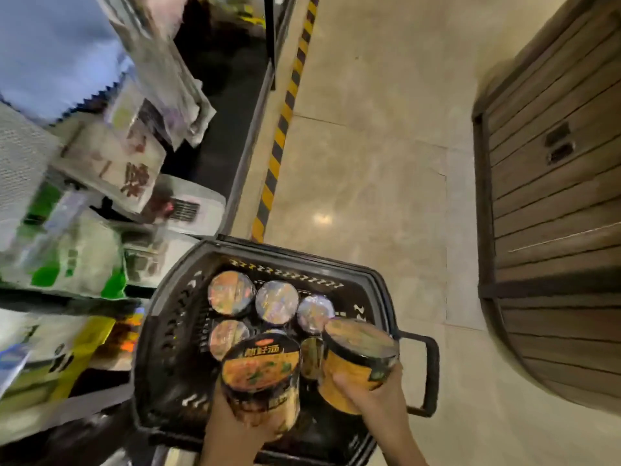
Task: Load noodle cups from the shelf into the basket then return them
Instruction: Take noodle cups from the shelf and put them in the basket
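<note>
Orange noodle cups fill both hands — the left hand [232,428] grips one cup [262,375], the right hand [366,391] another [359,358] — low centre, above the basket [168,331]. Lower each upright into gaps beside the cups already inside.

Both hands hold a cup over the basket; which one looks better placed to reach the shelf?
Probably the left hand. It holds its orange noodle cup nearer the stocked shelf on the left; the right hand grips its yellow cup over the black plastic basket's far side.
</note>
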`<state>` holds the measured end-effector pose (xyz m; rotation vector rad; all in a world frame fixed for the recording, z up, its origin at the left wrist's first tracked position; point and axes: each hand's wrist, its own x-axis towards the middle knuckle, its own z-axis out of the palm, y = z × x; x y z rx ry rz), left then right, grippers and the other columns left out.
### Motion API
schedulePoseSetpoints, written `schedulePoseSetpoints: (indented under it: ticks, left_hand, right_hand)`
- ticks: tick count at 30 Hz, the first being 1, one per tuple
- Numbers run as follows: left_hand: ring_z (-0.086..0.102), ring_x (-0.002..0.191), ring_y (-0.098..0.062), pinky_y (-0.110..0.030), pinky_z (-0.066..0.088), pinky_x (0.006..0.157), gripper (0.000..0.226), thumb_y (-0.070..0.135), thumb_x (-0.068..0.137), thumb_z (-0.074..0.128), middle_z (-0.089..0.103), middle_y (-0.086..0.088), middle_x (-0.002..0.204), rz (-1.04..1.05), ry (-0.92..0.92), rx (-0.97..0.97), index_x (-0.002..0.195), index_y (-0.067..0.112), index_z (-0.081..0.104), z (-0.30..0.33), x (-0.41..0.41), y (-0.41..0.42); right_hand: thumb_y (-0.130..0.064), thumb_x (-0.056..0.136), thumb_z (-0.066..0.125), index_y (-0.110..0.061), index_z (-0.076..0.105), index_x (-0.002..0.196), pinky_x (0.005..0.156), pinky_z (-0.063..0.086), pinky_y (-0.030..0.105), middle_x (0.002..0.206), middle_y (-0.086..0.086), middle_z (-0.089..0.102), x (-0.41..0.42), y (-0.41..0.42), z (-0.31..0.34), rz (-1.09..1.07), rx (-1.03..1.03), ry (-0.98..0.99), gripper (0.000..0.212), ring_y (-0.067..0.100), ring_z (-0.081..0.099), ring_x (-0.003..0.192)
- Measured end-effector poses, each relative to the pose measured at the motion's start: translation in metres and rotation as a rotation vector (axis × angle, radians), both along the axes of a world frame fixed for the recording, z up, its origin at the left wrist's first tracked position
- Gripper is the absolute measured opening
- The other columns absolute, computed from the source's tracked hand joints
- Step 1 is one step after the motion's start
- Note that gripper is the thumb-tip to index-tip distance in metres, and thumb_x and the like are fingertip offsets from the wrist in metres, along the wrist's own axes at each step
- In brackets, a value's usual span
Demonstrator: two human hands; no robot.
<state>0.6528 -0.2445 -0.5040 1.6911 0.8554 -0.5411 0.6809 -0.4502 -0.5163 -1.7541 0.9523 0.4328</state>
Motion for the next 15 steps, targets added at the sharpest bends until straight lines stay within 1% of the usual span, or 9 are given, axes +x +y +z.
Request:
schedulePoseSetpoints:
  ticks: [2,4,5,6,7,9,12,14,15]
  left_hand:
    - [0.061,0.094,-0.004,0.005,0.038,0.062,0.079,0.033,0.037,0.088,0.049,0.011,0.083,-0.055,-0.029,0.013,0.102,0.036,0.042,-0.040,0.015,-0.009]
    - [0.059,0.104,-0.008,0.002,0.040,0.072,0.081,0.019,0.047,0.091,0.058,0.009,0.097,-0.120,-0.089,0.038,0.111,0.033,0.045,-0.091,0.022,-0.008]
    - [0.057,0.111,-0.009,-0.005,0.043,0.084,0.094,0.023,0.043,0.093,0.060,0.008,0.110,-0.151,-0.122,0.044,0.123,0.029,0.044,-0.116,0.023,-0.006]
    - [0.054,0.117,-0.008,-0.019,0.045,0.096,0.109,0.034,0.039,0.094,0.057,0.008,0.122,-0.185,-0.110,0.050,0.133,0.029,0.038,-0.141,0.022,-0.002]
    - [0.051,0.121,-0.009,-0.031,0.043,0.102,0.120,0.043,0.035,0.093,0.054,0.007,0.129,-0.218,-0.081,0.045,0.138,0.031,0.032,-0.162,0.022,0.000]
    - [0.050,0.122,-0.010,-0.040,0.043,0.103,0.126,0.049,0.033,0.091,0.051,0.006,0.133,-0.265,-0.052,0.051,0.140,0.037,0.025,-0.201,0.020,0.005]
    - [0.053,0.117,-0.009,-0.030,0.046,0.097,0.111,0.039,0.037,0.093,0.055,0.011,0.124,-0.339,-0.070,0.058,0.130,0.044,0.031,-0.239,0.021,0.014]
    - [0.050,0.114,-0.007,-0.008,0.038,0.090,0.104,0.028,0.039,0.094,0.052,0.021,0.116,-0.405,-0.097,0.049,0.120,0.047,0.032,-0.260,0.024,0.021]
    - [0.048,0.113,-0.005,0.000,0.033,0.086,0.105,0.031,0.036,0.094,0.047,0.025,0.116,-0.434,-0.114,0.051,0.119,0.045,0.031,-0.268,0.024,0.025]
  right_hand:
    - [-0.035,0.051,0.091,-0.022,0.027,0.141,0.106,0.035,0.030,0.129,-0.003,0.046,0.016,0.000,-0.037,0.089,-0.004,0.016,0.111,0.020,0.045,0.123]
    - [-0.032,0.053,0.091,-0.022,0.031,0.137,0.102,0.036,0.028,0.124,-0.006,0.048,0.028,0.001,-0.077,0.112,-0.036,-0.003,0.103,0.017,0.048,0.118]
    - [-0.031,0.052,0.091,-0.022,0.034,0.133,0.101,0.039,0.030,0.121,-0.006,0.051,0.032,0.003,-0.098,0.118,-0.029,-0.021,0.100,0.016,0.051,0.114]
    - [-0.028,0.051,0.092,-0.021,0.036,0.130,0.099,0.041,0.030,0.117,-0.007,0.054,0.034,0.004,-0.119,0.136,-0.023,-0.032,0.097,0.014,0.053,0.112]
    - [-0.024,0.052,0.092,-0.020,0.037,0.128,0.097,0.043,0.030,0.115,-0.007,0.055,0.033,0.004,-0.141,0.138,-0.001,-0.052,0.094,0.013,0.055,0.110]
    - [-0.016,0.053,0.092,-0.018,0.039,0.125,0.095,0.045,0.028,0.115,-0.005,0.057,0.036,0.006,-0.175,0.139,-0.004,-0.089,0.089,0.011,0.057,0.108]
    - [-0.009,0.053,0.091,-0.021,0.033,0.125,0.095,0.043,0.020,0.116,-0.008,0.054,0.039,0.009,-0.215,0.118,-0.023,-0.099,0.093,0.002,0.054,0.107]
    - [-0.013,0.052,0.092,-0.018,0.031,0.131,0.101,0.040,0.023,0.122,-0.005,0.051,0.036,0.009,-0.239,0.122,-0.038,-0.107,0.100,0.005,0.052,0.113]
    - [-0.017,0.051,0.092,-0.016,0.028,0.136,0.106,0.038,0.028,0.128,-0.002,0.048,0.034,0.009,-0.251,0.126,-0.045,-0.102,0.106,0.009,0.049,0.119]
